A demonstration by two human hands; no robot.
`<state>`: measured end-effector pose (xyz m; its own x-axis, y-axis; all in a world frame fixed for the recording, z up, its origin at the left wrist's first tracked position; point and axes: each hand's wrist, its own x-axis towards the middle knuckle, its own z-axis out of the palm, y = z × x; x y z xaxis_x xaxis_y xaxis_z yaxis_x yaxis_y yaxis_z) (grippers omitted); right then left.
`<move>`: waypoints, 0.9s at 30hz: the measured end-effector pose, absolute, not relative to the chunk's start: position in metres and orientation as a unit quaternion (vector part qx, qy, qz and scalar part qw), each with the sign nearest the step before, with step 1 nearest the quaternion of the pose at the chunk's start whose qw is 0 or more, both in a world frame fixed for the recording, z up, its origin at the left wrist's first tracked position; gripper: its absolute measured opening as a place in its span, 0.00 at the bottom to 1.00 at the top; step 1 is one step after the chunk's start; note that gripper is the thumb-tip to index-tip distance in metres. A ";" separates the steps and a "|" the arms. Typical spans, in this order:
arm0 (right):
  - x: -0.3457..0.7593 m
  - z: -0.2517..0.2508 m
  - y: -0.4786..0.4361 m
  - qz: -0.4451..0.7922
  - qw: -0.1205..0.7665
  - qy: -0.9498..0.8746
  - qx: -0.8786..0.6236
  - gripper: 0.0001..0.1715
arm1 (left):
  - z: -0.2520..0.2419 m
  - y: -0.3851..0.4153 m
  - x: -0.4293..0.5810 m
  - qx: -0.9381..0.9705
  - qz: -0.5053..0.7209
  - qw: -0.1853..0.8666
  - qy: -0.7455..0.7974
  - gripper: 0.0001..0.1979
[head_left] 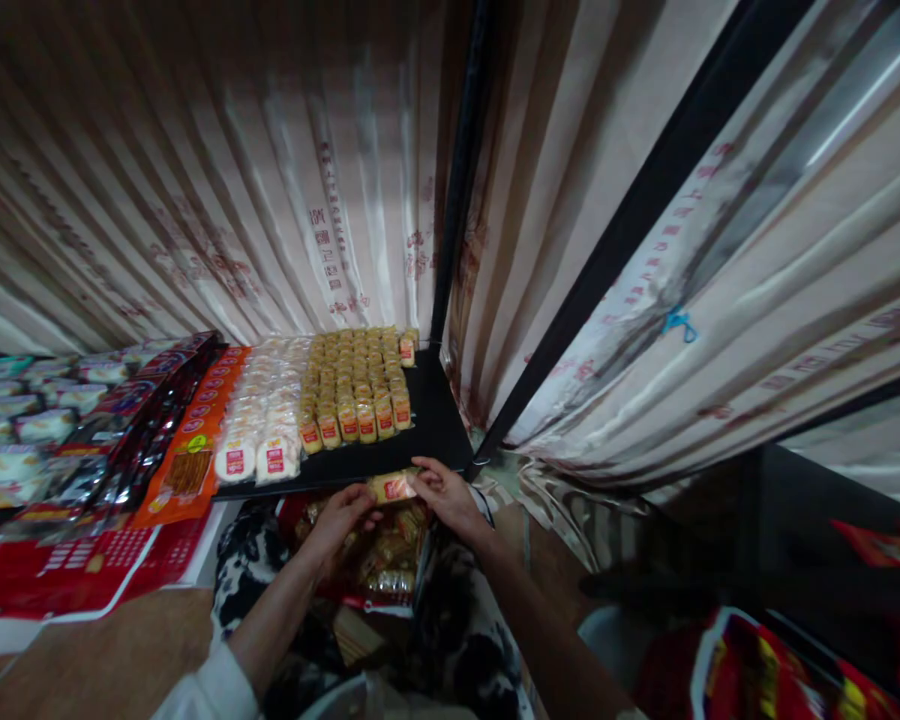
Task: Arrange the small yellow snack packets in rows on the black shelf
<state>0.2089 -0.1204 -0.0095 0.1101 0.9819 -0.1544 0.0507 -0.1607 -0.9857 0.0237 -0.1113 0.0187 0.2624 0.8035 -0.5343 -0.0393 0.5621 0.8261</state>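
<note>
My left hand (pixel 339 522) and my right hand (pixel 445 494) both pinch one small yellow snack packet with a red label (pixel 391 487) at the front edge of a black shelf (pixel 436 425). Rows of matching yellow packets (pixel 356 385) stand on the shelf just behind. Below my hands sits an opened bag of the same packets (pixel 390 560), resting on black-and-white patterned cloth (pixel 244 565).
White round snacks in clear packs (pixel 266 420) lie left of the yellow rows. Further left are orange packets (pixel 195 450), dark red bags (pixel 139 420) and pale packs (pixel 15 420). Printed plastic curtains (pixel 307 200) hang behind, with black frame poles (pixel 457 190). Red bags (pixel 757 665) lie lower right.
</note>
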 end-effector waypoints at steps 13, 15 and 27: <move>0.196 0.001 -0.097 0.485 0.614 -0.373 -0.498 0.27 | 0.020 -0.104 0.098 0.087 0.430 0.802 0.404 0.08; 0.198 -0.005 -0.091 0.457 0.626 -0.368 -0.514 0.26 | 0.022 -0.093 0.110 0.095 0.434 0.803 0.398 0.08; 0.245 -0.011 0.012 0.248 0.630 -0.388 -0.626 0.27 | 0.068 -0.015 0.148 0.356 0.396 0.656 0.535 0.14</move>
<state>0.2450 0.0120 -0.0108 0.5756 0.7982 0.1775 0.1726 0.0936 -0.9805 0.1479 -0.0153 0.0677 0.1146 0.9000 -0.4207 -0.1392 0.4338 0.8902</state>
